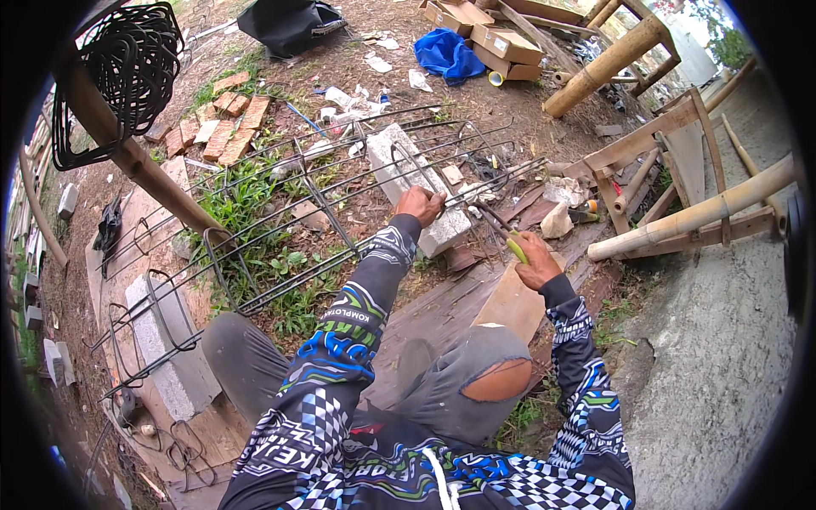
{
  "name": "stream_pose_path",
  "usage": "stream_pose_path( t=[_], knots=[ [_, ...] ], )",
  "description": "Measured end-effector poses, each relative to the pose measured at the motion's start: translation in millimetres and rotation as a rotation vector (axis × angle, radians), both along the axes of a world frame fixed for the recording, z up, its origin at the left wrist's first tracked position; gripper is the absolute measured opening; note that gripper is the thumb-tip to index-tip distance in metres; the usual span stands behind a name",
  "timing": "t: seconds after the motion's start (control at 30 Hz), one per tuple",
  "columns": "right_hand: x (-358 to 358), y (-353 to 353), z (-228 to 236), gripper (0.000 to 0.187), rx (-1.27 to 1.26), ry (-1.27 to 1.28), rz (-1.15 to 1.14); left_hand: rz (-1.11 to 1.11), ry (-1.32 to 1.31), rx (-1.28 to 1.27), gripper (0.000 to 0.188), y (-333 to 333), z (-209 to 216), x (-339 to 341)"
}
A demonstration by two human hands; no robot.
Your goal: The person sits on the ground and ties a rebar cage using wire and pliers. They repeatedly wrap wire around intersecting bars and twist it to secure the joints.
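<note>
A long cage of thin steel reinforcing bars [321, 202] with bent stirrups stretches across in front of me. Its far end lies over a grey concrete block [446, 234], and its near left end is over another block [174, 374]. My left hand [421, 206] is closed around a bar above the far block. Just to its right, my right hand [538, 262] grips pliers [516, 247] with yellow-green handles. Their jaws point toward the bar ends near my left hand; what they touch is too small to tell.
Bundled square stirrups [127, 76] hang on a bamboo pole [144, 174] at left. Broken bricks [234, 119], a blue bag [448, 56] and cardboard boxes [506, 42] lie farther off. A bamboo and wood frame [697, 208] stands right, beside a concrete surface [693, 365].
</note>
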State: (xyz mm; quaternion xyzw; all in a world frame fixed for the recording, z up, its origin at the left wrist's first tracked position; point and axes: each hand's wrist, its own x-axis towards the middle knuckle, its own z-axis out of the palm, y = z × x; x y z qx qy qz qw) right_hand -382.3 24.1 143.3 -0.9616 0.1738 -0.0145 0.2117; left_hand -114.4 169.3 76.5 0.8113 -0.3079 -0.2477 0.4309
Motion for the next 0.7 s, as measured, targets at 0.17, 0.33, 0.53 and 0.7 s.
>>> stream_pose_path(
  t=[0.17,0.33,0.53,0.7],
  knots=[
    [70,4,58,0.074,-0.088,0.386,0.021,0.035,0.0,0.01,0.048,4,-7,9],
    [87,-2,62,0.078,-0.122,0.554,0.114,0.006,0.044,0.044,0.045,-1,-7,6],
    [111,5,75,0.071,-0.1,0.679,0.108,0.024,0.059,0.044,0.043,-3,-13,10],
    [131,12,94,0.072,-0.111,0.842,0.121,0.073,0.053,0.035,0.043,-4,-16,6]
  ],
)
